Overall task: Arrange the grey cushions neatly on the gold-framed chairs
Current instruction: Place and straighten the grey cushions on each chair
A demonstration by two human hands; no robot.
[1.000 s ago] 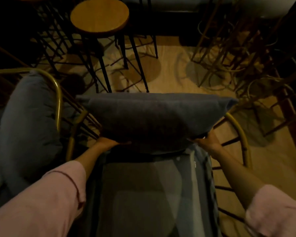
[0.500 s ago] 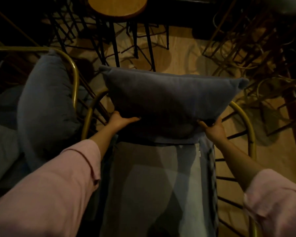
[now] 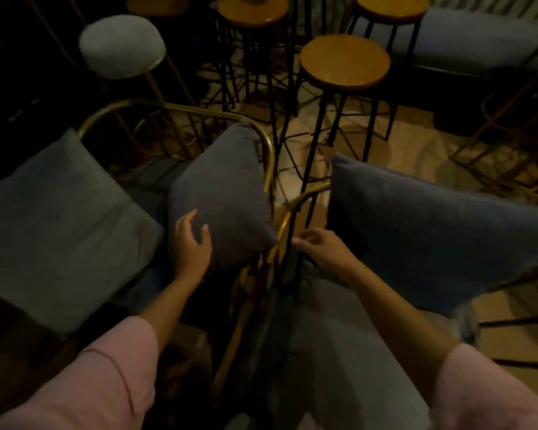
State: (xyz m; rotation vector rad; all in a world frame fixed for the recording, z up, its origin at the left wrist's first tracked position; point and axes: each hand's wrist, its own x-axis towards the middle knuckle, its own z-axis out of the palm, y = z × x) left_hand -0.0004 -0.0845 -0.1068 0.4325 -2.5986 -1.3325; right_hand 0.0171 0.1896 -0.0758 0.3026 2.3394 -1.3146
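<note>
Two gold-framed chairs stand side by side. On the right chair a grey back cushion leans against the frame, above a grey seat pad. The left chair's gold frame holds a second grey cushion standing on edge, with a flat grey cushion further left. My left hand is open, fingers spread, touching the lower edge of the upright middle cushion. My right hand hovers open, holding nothing, between the two chairs, just left of the right cushion.
Wooden-topped bar stools on thin black legs crowd the floor right behind the chairs. A white padded stool stands at the back left. More metal chair frames pile up at the right. A bench lies at the far right.
Both hands have let go of the right chair's back cushion. My view swung left and up; my left hand moved onto the left chair's upright cushion, my right hand came off toward the gap.
</note>
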